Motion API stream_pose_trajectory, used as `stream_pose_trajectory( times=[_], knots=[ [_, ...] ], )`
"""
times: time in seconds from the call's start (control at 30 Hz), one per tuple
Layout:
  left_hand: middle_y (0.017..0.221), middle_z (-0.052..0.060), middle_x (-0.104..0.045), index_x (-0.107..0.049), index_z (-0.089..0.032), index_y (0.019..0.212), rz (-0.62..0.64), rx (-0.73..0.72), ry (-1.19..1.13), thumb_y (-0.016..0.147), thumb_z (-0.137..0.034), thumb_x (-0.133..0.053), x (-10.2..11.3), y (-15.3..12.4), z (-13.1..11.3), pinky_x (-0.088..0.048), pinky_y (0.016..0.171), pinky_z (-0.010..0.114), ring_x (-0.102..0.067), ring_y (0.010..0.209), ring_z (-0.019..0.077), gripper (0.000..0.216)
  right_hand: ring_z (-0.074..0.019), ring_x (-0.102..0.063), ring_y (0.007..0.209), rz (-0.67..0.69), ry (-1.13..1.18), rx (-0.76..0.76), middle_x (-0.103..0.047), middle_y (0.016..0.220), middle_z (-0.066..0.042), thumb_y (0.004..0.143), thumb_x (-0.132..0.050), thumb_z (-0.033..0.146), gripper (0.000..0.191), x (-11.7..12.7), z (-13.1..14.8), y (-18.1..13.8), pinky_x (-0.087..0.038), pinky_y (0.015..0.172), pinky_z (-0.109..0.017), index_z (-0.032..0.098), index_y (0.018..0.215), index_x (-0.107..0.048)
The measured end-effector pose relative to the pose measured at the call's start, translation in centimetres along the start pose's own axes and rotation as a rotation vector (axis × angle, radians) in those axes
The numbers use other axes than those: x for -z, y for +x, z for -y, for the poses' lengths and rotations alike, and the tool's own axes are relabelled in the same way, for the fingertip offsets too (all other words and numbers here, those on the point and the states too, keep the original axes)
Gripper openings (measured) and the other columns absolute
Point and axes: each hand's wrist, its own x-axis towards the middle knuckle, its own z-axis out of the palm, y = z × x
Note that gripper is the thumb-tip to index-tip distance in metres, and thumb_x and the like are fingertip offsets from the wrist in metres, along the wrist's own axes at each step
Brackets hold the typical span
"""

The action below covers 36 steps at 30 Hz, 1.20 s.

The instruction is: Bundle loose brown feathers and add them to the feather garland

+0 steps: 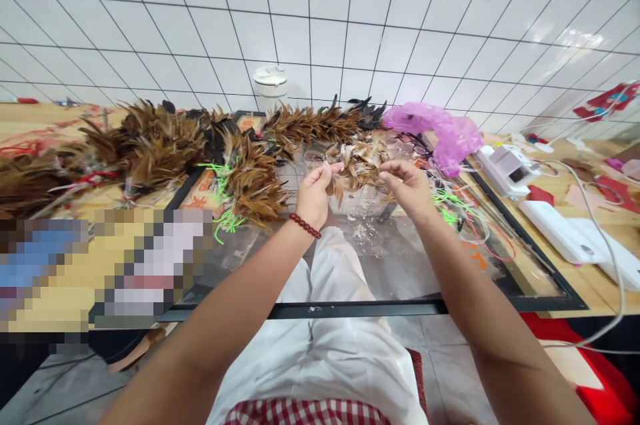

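Note:
Over a glass-topped frame [250, 271], my left hand [315, 191] is closed, thumb against the fingers; whatever it pinches is too small to make out. My right hand [409, 188] also has thumb and forefinger together at the right edge of a heap of loose brown feathers [361, 161]. What sits in that pinch cannot be told from the feathers behind. Bits of pale fluff [361, 231] lie on the glass between my hands. To the left of my left hand is a bushy brown feather bunch [255, 185] with bright green ties [223, 185].
More feather bundles [150, 138] lie at the left, and a long feather strip [313, 125] runs along the back. A pink plastic bag [435, 128], green cords [447, 205] and white devices [507, 168] with a cable are at the right. A lidded white cup [271, 86] stands by the tiled wall.

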Motion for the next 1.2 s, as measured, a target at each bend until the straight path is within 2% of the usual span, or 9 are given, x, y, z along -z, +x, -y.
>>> stream_pose_trajectory(
  times=[0.1,0.2,0.4,0.5,0.6,0.87,1.03,1.13,1.2],
  knots=[
    [0.092,0.007,-0.075,-0.065,-0.014,0.072,-0.016,0.163,-0.126,0.087,-0.017,-0.059,0.1,0.1,-0.3,-0.05,0.092,0.031,-0.068,0.093,0.0149,0.017,-0.0179,-0.062,0.081,-0.102,-0.108,-0.01,-0.07,0.084,-0.003,0.074,-0.066,0.029,0.015,1.9,-1.6,0.7,-0.048,0.085,-0.038,0.019,0.084,-0.069],
    [0.093,0.006,-0.074,-0.061,-0.015,0.073,-0.012,0.261,-0.232,0.092,-0.016,-0.052,0.2,0.2,-0.5,-0.052,0.091,0.03,-0.069,0.095,0.0143,0.02,-0.0192,-0.062,0.082,-0.09,-0.202,-0.003,-0.07,0.083,-0.004,0.074,-0.065,0.03,0.014,2.0,-1.4,0.6,-0.048,0.085,-0.039,0.019,0.081,-0.07],
    [0.093,0.006,-0.073,-0.058,-0.014,0.077,-0.009,0.306,-0.292,0.093,-0.017,-0.051,0.2,0.2,-0.7,-0.051,0.096,0.032,-0.068,0.102,0.0148,0.018,-0.0207,-0.064,0.097,0.264,-0.154,0.162,-0.071,0.104,-0.007,0.078,-0.067,0.04,0.03,-1.7,1.4,-1.0,-0.048,0.09,-0.037,0.021,0.101,-0.07],
    [0.085,0.004,-0.073,-0.058,-0.014,0.076,0.021,0.316,-0.298,0.094,-0.017,-0.049,0.0,-0.1,-0.8,-0.053,0.092,0.031,-0.07,0.093,0.014,0.02,-0.0194,-0.064,0.083,0.402,-0.226,0.192,-0.072,0.087,-0.004,0.08,-0.065,0.034,0.017,-2.5,1.5,-1.2,-0.047,0.081,-0.034,0.021,0.088,-0.072],
    [0.072,0.001,-0.069,-0.058,-0.015,0.076,0.01,0.335,-0.27,0.094,-0.017,-0.049,-0.1,-0.3,-0.7,-0.056,0.085,0.029,-0.07,0.08,0.0123,0.02,-0.0169,-0.058,0.065,0.306,-0.332,0.105,-0.065,0.066,-0.001,0.083,-0.058,0.031,0.018,-1.4,0.8,-0.7,-0.043,0.067,-0.03,0.02,0.072,-0.069],
    [0.064,0.0,-0.064,-0.056,-0.015,0.074,-0.109,0.346,-0.303,0.093,-0.018,-0.051,0.2,0.4,-0.4,-0.056,0.085,0.03,-0.07,0.079,0.0129,0.02,-0.0227,-0.061,0.077,-0.203,-0.585,-0.001,-0.07,0.078,-0.006,0.082,-0.055,0.029,0.019,3.8,-1.6,1.0,-0.044,0.075,-0.035,0.019,0.081,-0.071],
    [0.066,0.001,-0.066,-0.056,-0.014,0.072,-0.172,0.361,-0.328,0.095,-0.019,-0.046,0.3,0.7,-0.6,-0.056,0.083,0.029,-0.069,0.077,0.0124,0.026,-0.0277,-0.061,0.096,-0.072,-0.769,0.066,-0.071,0.096,-0.009,0.081,-0.054,0.019,0.023,3.9,-2.3,0.6,-0.043,0.086,-0.043,0.02,0.092,-0.074],
    [0.071,0.001,-0.068,-0.056,-0.015,0.075,-0.145,0.369,-0.328,0.095,-0.02,-0.047,0.5,0.7,-0.6,-0.056,0.081,0.03,-0.07,0.079,0.0131,0.023,-0.0323,-0.052,0.113,0.002,-0.965,0.146,-0.067,0.117,-0.01,0.081,-0.053,0.013,0.034,3.2,-2.7,0.2,-0.035,0.095,-0.052,0.026,0.105,-0.073],
    [0.079,0.001,-0.07,-0.058,-0.017,0.079,-0.098,0.379,-0.298,0.094,-0.02,-0.05,0.7,0.6,-0.5,-0.056,0.08,0.031,-0.07,0.082,0.0136,0.017,-0.036,-0.045,0.121,0.043,-1.036,0.157,-0.062,0.126,-0.012,0.079,-0.056,0.014,0.032,3.0,-2.9,0.1,-0.03,0.097,-0.057,0.027,0.102,-0.074]
  ],
)
